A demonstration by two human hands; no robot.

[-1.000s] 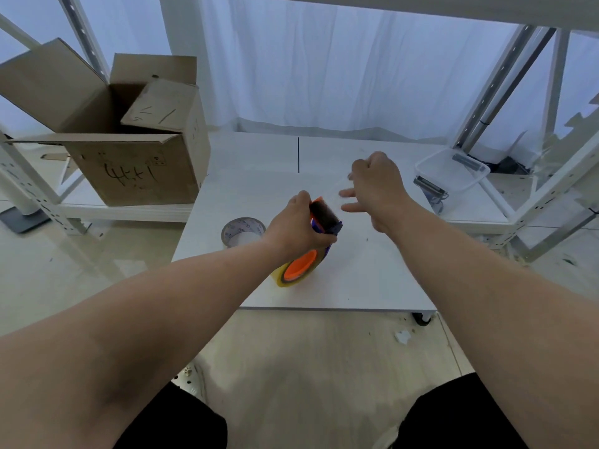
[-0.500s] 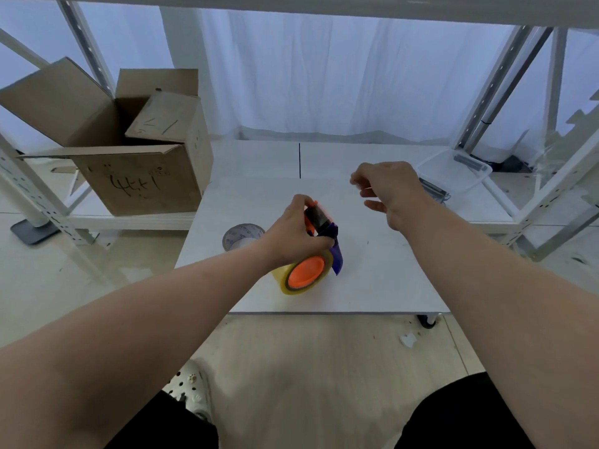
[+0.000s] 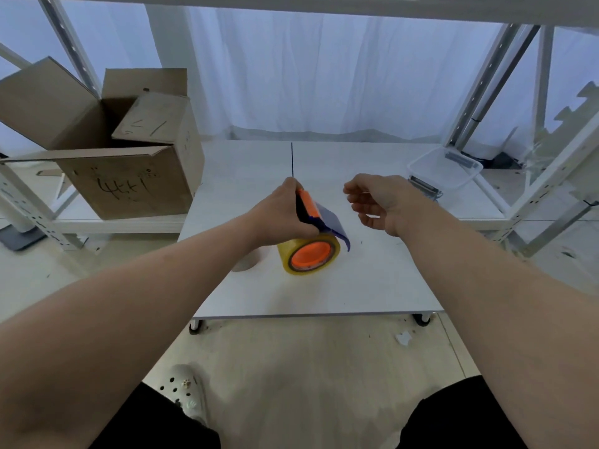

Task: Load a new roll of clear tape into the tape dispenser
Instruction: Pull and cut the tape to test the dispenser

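Since the earlier frames: dispenser lowered toward the table (image 3: 372, 286), roll now nearest the lower edge; right hand (image 3: 382, 205) drawn back to the right, away from the dispenser.

Left hand (image 3: 285, 218): fingers wrapped shut around the handle of the tape dispenser (image 3: 311, 218) at frame centre, orange-and-dark body tilted up and away. Tape roll (image 3: 309, 254), yellowish-clear with an orange hub showing through its core, seated on the dispenser and resting on or just above the table; cannot tell which. Right hand: loosely half open, fingers curled, just right of the dispenser, apart from it. Whether a clear strip of tape runs from its fingertips: cannot tell.

Judged step: threading the free end of tape from the roll up toward the cutting end. To do it well: keep the left grip firm so the roll cannot slip off the hub, find the loose end with the right fingertips, pull slow and straight, sticky side kept off the frame, avoid folding the strip onto itself.

Containers: open cardboard box (image 3: 129, 163) at upper left on a shelf, flaps up, inside dark, contents hidden. Clear plastic tub (image 3: 444, 168) at upper right, seemingly with a small dark-grey item at its far end. Another roll (image 3: 248, 262) at centre left, mostly hidden behind the left forearm.
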